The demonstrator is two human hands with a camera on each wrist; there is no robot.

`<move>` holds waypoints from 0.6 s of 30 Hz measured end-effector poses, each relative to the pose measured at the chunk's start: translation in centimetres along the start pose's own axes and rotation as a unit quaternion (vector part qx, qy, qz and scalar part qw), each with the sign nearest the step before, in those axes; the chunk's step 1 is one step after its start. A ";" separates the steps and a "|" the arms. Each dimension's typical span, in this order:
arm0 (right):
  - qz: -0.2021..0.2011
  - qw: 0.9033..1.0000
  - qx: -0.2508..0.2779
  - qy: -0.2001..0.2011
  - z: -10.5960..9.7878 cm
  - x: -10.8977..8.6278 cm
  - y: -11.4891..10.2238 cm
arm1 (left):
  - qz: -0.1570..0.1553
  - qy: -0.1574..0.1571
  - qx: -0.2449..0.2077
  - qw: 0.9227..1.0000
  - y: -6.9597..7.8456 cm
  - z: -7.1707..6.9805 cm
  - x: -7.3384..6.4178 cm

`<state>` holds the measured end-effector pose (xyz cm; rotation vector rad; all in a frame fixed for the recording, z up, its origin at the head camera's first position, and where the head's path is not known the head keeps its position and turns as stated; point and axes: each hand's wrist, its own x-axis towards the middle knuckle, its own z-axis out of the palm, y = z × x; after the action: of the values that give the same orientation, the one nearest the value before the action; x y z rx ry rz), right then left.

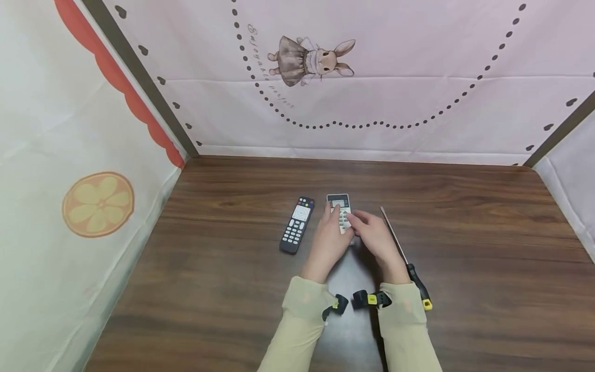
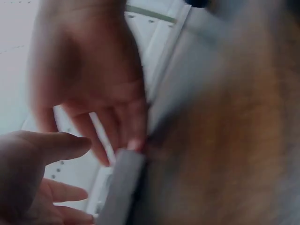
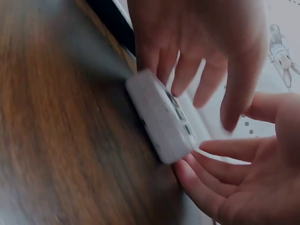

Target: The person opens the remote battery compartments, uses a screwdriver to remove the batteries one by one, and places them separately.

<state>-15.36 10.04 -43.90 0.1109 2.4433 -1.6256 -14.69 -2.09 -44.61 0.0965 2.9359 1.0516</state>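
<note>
A white remote control [image 1: 338, 202] with a small display at its far end lies in front of me on the table. My left hand [image 1: 327, 240] is over its left side, fingers reaching along the keys. At its right edge is my right hand [image 1: 377, 238], bent inward towards the left. The right wrist view shows the near end of the remote control [image 3: 161, 123]; fingertips of the right hand [image 3: 243, 183] are at one lower corner. There the left hand [image 3: 201, 33] reaches down from above, its fingers spread at the opposite side, its thumb away from the remote.
Left of the hands lies a black remote control [image 1: 297, 225] with white buttons. A long screwdriver [image 1: 417, 281] with a black and yellow handle lies close by the right forearm. Printed cloth [image 1: 386, 93] hangs behind the brown wooden table [image 1: 200, 289].
</note>
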 end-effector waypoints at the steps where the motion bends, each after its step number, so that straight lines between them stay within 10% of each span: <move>1: 0.008 1.000 0.019 -0.001 0.0 0.1 0.1 | 0.006 0.006 -0.004 1.000 0.1 0.3 0.0; 8: 0.043 0.974 0.222 -0.003 0.0 0.4 0.9 | 0.022 0.034 -0.012 0.999 -0.2 1.2 0.0; 18: 0.023 0.952 0.289 -0.096 -1.7 0.5 1.7 | 0.010 0.019 0.031 0.999 -0.1 1.3 -0.1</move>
<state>-15.78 12.21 -44.91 0.0905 1.7477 -2.1637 -14.49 -1.32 -45.67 0.1084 3.0078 0.9767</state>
